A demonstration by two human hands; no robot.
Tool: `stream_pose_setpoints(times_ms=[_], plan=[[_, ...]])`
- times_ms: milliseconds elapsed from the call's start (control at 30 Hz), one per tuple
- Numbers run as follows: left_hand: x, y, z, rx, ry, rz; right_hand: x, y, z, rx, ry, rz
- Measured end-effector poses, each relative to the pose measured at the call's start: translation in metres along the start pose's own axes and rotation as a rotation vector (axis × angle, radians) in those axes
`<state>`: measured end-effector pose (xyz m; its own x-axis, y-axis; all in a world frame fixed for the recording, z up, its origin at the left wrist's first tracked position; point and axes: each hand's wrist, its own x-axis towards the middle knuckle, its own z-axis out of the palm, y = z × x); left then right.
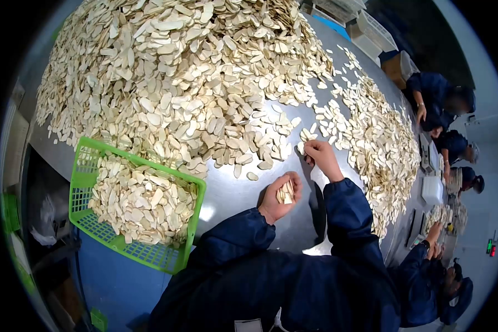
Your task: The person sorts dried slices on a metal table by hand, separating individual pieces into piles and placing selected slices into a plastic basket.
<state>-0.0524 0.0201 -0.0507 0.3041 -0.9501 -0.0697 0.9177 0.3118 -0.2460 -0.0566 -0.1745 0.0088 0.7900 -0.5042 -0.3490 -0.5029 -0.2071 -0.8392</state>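
Note:
My left hand (282,196) is curled round a small stack of pale dried slices (285,192), held just above the metal table. To its right, my right hand (322,159) is closed in a pinch. A pale slice (301,148) shows at its fingertips, beside a few loose slices on the table; the fingers partly hide the contact. A large heap of the same flat, oval, cream-coloured slices (166,72) rises beyond my hands. Another spread of slices (379,144) lies to the right of my right hand.
A green plastic basket (133,249), filled with slices, sits at the table's left edge. Bare metal table (229,193) shows between basket and left hand. White crates (371,33) stand at the far right. Several co-workers in dark blue work along the right side, near a scale (429,157).

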Motion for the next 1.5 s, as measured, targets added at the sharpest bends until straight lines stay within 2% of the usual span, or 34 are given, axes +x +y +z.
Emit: stream_pose_setpoints(times_ms=[67,100,167,267,333,367,467,500,600,633,667,733,767,800,867,933,1033,1067,1100,1200,1300,1400,1500], plan=[[0.0,-0.003,0.015,0.033,0.162,0.093,-0.008,0.003,-0.005,0.046,-0.046,-0.048],[0.001,-0.001,0.005,0.029,0.103,0.075,-0.02,-0.006,-0.004,0.042,-0.036,-0.064],[0.002,-0.002,0.016,0.074,0.131,0.078,-0.041,-0.016,-0.004,-0.027,0.011,-0.094],[0.0,-0.003,0.014,0.144,0.09,0.085,-0.069,-0.034,0.004,-0.307,0.027,-0.332],[0.0,-0.003,0.016,0.146,0.036,0.093,-0.079,-0.043,0.006,-0.49,-0.053,-0.439],[0.002,-0.004,0.018,0.089,0.097,0.071,-0.077,-0.042,0.004,-0.529,-0.13,-0.555],[0.006,-0.007,0.004,0.038,0.014,0.017,-0.074,-0.06,-0.006,-0.288,-0.417,-0.204],[0.005,-0.006,0.004,0.045,0.066,0.009,-0.073,-0.061,-0.003,-0.294,-0.449,-0.205],[0.008,-0.005,-0.009,-0.002,0.024,0.018,-0.061,-0.067,-0.004,-0.325,-0.432,-0.217],[0.0,-0.004,0.028,0.075,0.152,0.04,-0.049,-0.06,-0.004,-0.327,-0.228,-0.356],[0.002,-0.004,0.021,0.061,0.142,0.031,-0.036,-0.056,-0.005,-0.331,-0.023,-0.258],[0.002,-0.004,-0.001,0.037,0.122,0.007,-0.002,-0.023,-0.007,-0.658,0.359,-0.641],[0.001,-0.004,0.003,0.048,0.136,-0.007,0.005,-0.014,-0.005,-0.631,0.286,-0.657],[0.001,-0.004,0.007,0.022,0.119,-0.024,0.008,-0.006,0.003,-0.706,0.329,-0.819],[0.0,0.002,-0.003,0.093,0.02,-0.121,-0.011,-0.002,0.009,-0.679,0.177,-0.787],[-0.001,0.002,0.001,0.125,0.031,-0.163,-0.029,0.013,-0.004,-0.695,0.168,-0.855],[0.001,0.0,-0.002,0.124,0.009,-0.228,-0.038,0.054,-0.065,-0.826,0.306,-0.673],[0.003,-0.001,-0.003,0.121,-0.01,-0.25,-0.043,0.065,-0.087,-0.964,0.415,-0.514],[0.002,-0.002,0.003,0.145,0.027,-0.251,-0.046,0.079,-0.111,-1.087,0.498,-0.556],[0.002,-0.001,0.003,0.125,0.041,-0.236,-0.052,0.046,-0.128,-0.895,0.564,-0.377],[0.002,0.0,0.0,0.124,0.023,-0.212,-0.018,0.042,-0.133,-0.72,0.532,-0.413],[0.001,-0.001,-0.001,0.129,0.006,-0.214,0.036,0.034,-0.136,-0.766,0.493,-0.349],[0.001,-0.002,-0.002,0.115,-0.007,-0.211,0.086,0.035,-0.134,-0.723,0.583,-0.405]])
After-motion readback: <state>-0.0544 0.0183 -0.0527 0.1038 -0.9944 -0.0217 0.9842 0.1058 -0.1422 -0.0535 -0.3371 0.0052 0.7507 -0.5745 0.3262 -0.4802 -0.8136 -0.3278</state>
